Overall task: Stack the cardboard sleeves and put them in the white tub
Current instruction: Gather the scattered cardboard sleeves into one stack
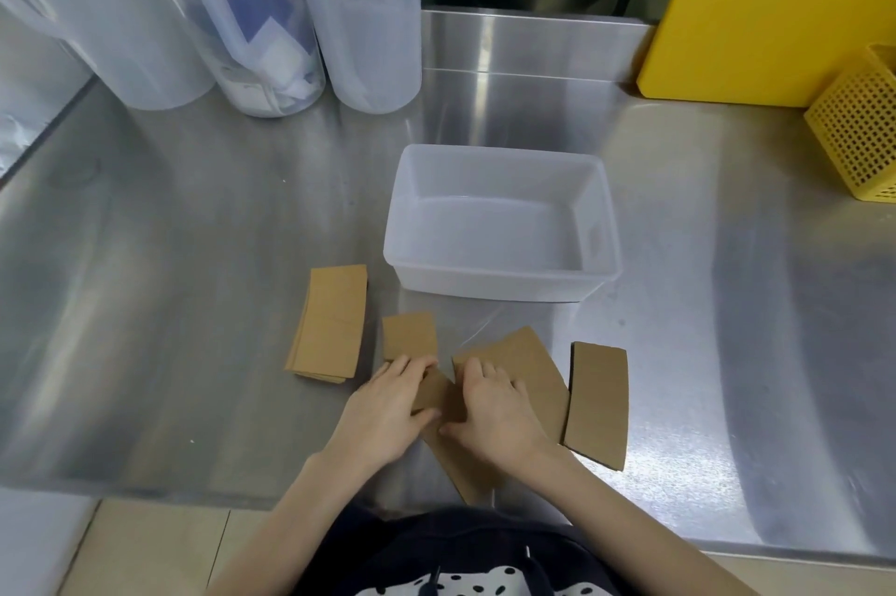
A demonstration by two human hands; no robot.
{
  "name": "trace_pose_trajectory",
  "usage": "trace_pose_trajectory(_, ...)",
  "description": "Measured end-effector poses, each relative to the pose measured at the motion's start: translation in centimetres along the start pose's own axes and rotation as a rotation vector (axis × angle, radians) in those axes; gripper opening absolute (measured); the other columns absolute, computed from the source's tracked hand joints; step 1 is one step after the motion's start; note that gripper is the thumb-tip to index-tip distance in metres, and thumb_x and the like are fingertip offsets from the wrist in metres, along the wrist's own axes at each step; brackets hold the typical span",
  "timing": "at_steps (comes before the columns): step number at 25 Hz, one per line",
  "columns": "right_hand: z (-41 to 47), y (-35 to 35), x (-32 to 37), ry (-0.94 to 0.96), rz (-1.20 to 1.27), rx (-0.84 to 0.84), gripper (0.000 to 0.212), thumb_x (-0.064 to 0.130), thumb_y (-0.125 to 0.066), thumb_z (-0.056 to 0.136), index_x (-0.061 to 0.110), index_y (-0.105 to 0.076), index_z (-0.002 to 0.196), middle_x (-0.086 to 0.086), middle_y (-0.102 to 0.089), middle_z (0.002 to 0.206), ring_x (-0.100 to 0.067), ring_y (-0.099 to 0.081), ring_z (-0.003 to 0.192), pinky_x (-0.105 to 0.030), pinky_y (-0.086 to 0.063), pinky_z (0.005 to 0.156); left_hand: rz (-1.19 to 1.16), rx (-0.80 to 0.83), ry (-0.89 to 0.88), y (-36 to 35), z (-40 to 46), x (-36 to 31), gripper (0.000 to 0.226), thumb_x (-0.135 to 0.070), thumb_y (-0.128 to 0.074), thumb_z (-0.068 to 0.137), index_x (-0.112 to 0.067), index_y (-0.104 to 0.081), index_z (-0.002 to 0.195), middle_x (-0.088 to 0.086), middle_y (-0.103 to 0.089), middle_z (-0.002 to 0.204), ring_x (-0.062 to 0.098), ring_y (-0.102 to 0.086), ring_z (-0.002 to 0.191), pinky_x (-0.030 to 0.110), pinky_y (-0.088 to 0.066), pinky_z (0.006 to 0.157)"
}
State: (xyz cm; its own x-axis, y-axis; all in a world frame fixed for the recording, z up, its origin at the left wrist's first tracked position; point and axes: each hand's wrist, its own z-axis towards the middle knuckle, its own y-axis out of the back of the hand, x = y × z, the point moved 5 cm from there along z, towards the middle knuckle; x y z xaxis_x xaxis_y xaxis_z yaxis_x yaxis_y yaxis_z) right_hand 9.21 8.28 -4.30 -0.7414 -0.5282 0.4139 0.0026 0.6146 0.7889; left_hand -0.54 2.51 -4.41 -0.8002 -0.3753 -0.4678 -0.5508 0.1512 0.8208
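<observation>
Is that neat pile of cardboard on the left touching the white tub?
Apart. The head view shows bare steel counter between the stacked cardboard sleeves and the near left corner of the white tub.

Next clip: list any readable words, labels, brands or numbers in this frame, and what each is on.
None can be read.
Cardboard sleeves: plain brown, no print visible.
White tub: unmarked.
Clear container: blue and white papers inside, any print too blurred to read.
Yellow basket: no label visible.

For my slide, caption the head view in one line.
Both hands, left hand and right hand, gather loose cardboard sleeves on a steel counter before the empty white tub.
</observation>
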Motion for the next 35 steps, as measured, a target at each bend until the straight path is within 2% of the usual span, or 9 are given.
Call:
trace_pose_trajectory(6,-0.4,1.1,-1.1,0.039,0.244,-0.051,0.024,0.026,-0.058,0.08,0.02,-0.04,0.095,-0.009,-0.061,0.096,-0.03,-0.058,0.089,-0.031,-0.037,0.068,-0.233,-0.06,0.023,1.0,-0.3,0.0,0.019,-0.029,-0.057,0.082,-0.016,-0.049,0.094,-0.007,-0.048,0.075,0.015,-0.05,0.072,0.027,-0.04,0.064)
trace_pose_trajectory(12,-0.3,3.1,-3.1,0.02,0.387,-0.147,0.014,0.03,-0.058,0.082,0.025,-0.045,0.085,0.008,-0.051,0.071,-0.012,-0.05,0.067,-0.017,-0.035,0.054,-0.557,-0.249,0.098,3.4,-1.6,0.8,0.01,-0.018,-0.054,0.085,-0.019,-0.05,0.094,-0.017,-0.057,0.084,-0.009,-0.052,0.078,-0.001,-0.04,0.064)
trace_pose_trajectory(16,-0.2,3.4,-4.3,-0.057,0.449,-0.249,0.018,0.03,-0.057,0.082,0.021,-0.049,0.095,0.001,-0.059,0.087,-0.019,-0.058,0.082,-0.024,-0.041,0.063,-0.641,-0.391,0.129,5.5,-2.5,1.6,0.012,-0.015,-0.054,0.084,-0.023,-0.049,0.09,-0.01,-0.059,0.079,-0.002,-0.057,0.072,0.016,-0.046,0.071)
trace_pose_trajectory(20,0.4,2.4,-3.9,-0.161,0.104,-0.262,0.056,0.051,-0.058,0.076,0.012,-0.042,0.112,-0.008,-0.048,0.114,-0.027,-0.048,0.106,-0.035,-0.041,0.084,-0.733,-0.46,0.204,6.4,-2.8,3.4,0.016,-0.014,-0.055,0.084,-0.015,-0.05,0.099,0.01,-0.064,0.105,0.019,-0.061,0.097,0.048,-0.051,0.087)
trace_pose_trajectory(24,1.1,1.5,-2.9,-0.191,-0.056,-0.249,0.063,0.048,-0.064,0.072,0.006,-0.038,0.111,-0.013,-0.041,0.118,-0.03,-0.04,0.113,-0.038,-0.038,0.094,-0.745,-0.49,0.224,6.4,-2.9,4.2,0.012,-0.014,-0.054,0.084,-0.015,-0.048,0.094,0.013,-0.064,0.104,0.026,-0.061,0.098,0.054,-0.051,0.085)
trace_pose_trajectory(26,1.4,1.5,-3.0,-0.205,-0.016,-0.241,0.058,0.043,-0.067,0.072,0.006,-0.038,0.108,-0.013,-0.044,0.115,-0.03,-0.042,0.111,-0.038,-0.039,0.092,-0.735,-0.498,0.217,6.2,-2.9,4.3,0.009,-0.013,-0.053,0.084,-0.016,-0.047,0.091,0.006,-0.065,0.092,0.026,-0.063,0.091,0.05,-0.055,0.077)
trace_pose_trajectory(30,1.1,2.0,-3.5,-0.142,0.384,-0.221,0.028,0.02,-0.058,0.083,0.017,-0.032,0.094,-0.006,-0.054,0.09,-0.026,-0.057,0.083,-0.03,-0.045,0.068,-0.722,-0.503,0.2,5.9,-2.6,4.3,0.01,-0.012,-0.052,0.085,-0.018,-0.046,0.092,-0.004,-0.065,0.076,0.015,-0.064,0.079,0.018,-0.056,0.057)
trace_pose_trajectory(32,0.6,2.8,-4.2,-0.105,0.519,-0.258,0.021,0.012,-0.053,0.086,0.017,-0.037,0.099,0.0,-0.056,0.079,-0.012,-0.055,0.067,-0.01,-0.041,0.055,-0.719,-0.508,0.19,5.9,-2.6,4.1,0.012,-0.012,-0.051,0.086,-0.019,-0.046,0.094,0.0,-0.064,0.072,0.012,-0.063,0.077,0.014,-0.054,0.054)
trace_pose_trajectory(35,-0.2,4.3,-5.4,-0.107,0.603,-0.33,0.022,0.01,-0.049,0.087,0.015,-0.045,0.108,0.012,-0.052,0.071,-0.003,-0.05,0.06,-0.003,-0.037,0.049,-0.745,-0.544,0.184,6.1,-2.7,4.0,0.014,-0.009,-0.048,0.087,-0.019,-0.046,0.096,-0.007,-0.063,0.072,0.008,-0.062,0.075,0.014,-0.054,0.053)
